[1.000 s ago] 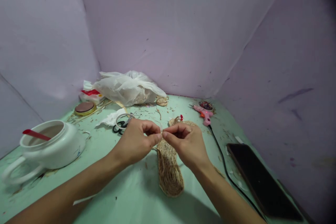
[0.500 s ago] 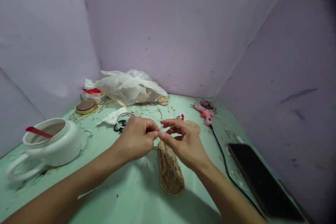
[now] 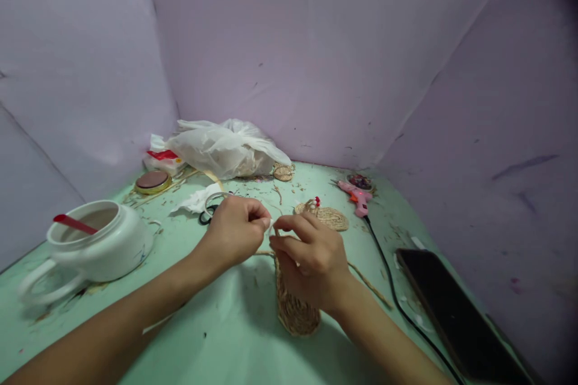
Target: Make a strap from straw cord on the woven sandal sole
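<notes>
My left hand [image 3: 237,228] is closed in a pinch, with a small whitish piece [image 3: 271,224] at its fingertips; its kind is too small to tell. Close beside it, my right hand [image 3: 311,261] has thumb and fingers brought together near the same piece, and what lies between them is unclear. Under the right hand lies a sole-shaped coil of jute twine [image 3: 298,313], its upper part hidden. A loose twine end [image 3: 370,286] runs out to the right. Farther back rests a second jute sole [image 3: 332,218] with small red and white decorations.
A pink glue gun [image 3: 359,198] with a black cord lies right, beyond a dark phone [image 3: 456,313]. On the left stand a white mug-like pot [image 3: 108,246] holding a red stick and a round tin [image 3: 152,181]. Black scissors [image 3: 206,215], tape and a plastic bag [image 3: 228,147] are behind.
My right hand has turned and lowered over the jute sole, covering more of it, and its fingers have drawn closer together. The second sole and the loose twine now show more.
</notes>
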Demonstrator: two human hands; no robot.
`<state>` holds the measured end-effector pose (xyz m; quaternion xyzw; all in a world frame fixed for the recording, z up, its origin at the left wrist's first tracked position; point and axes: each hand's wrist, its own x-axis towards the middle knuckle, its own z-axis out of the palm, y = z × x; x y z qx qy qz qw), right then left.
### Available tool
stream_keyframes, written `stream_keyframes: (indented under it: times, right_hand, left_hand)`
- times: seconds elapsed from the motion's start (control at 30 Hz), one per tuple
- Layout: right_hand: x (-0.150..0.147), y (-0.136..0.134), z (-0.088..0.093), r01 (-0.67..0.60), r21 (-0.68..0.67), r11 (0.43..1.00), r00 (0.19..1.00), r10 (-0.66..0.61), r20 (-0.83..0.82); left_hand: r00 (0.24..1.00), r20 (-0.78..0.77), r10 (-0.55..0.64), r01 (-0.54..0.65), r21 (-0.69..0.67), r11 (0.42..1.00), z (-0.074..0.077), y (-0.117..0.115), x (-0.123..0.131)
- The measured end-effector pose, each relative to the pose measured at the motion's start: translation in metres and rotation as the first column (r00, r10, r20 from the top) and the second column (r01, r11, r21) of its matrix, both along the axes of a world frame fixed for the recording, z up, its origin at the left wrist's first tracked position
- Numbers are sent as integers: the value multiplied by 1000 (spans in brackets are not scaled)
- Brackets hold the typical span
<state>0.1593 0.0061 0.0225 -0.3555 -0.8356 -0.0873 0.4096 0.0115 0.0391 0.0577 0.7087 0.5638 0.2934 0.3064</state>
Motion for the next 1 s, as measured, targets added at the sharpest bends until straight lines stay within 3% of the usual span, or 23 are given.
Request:
stream_keyframes:
  times: [0.07, 0.13, 0.23, 0.33, 0.47, 0.63, 0.73, 0.9, 1.0]
  right_hand:
    - [1, -1, 2, -53, -51, 997, 998, 51, -31]
    - [1, -1, 5, -59, -158, 986, 966, 17, -257]
    - [-3, 0, 5, -151, -430, 890, 805, -141, -576]
    - [-7, 2, 0, -260, -558, 788, 758, -191, -623]
    - [-9, 2, 0, -213, -579, 787, 729, -267, -630]
    - [-8, 4, 10, -292, -626, 723, 573, -392, -720]
    - [-8, 4, 9, -246, -611, 752, 569, -399, -719]
    - [-7, 1, 0, -1, -445, 895, 730, -304, -612]
    - [-8, 0, -2, 68, -361, 930, 782, -274, -560]
  left_hand:
    - [999, -33, 17, -14, 65, 998, 1, 1, -2]
    - [999, -47, 6, 0, 116, 993, 3, 0, -3]
    - [999, -37, -33, 38, 147, 988, 6, -3, -2]
    - [998, -20, -55, 57, 140, 988, 7, -8, 1]
    - [994, 102, -32, 24, 80, 997, 7, -8, 3]
    - [964, 253, -86, 91, -9, 996, 7, -2, 2]
    - [968, 225, -112, 107, 31, 994, 5, -5, 3]
    - [971, 211, -115, 103, 67, 992, 4, -13, 7]
    - [961, 254, -107, 97, 52, 994, 2, -13, 9]
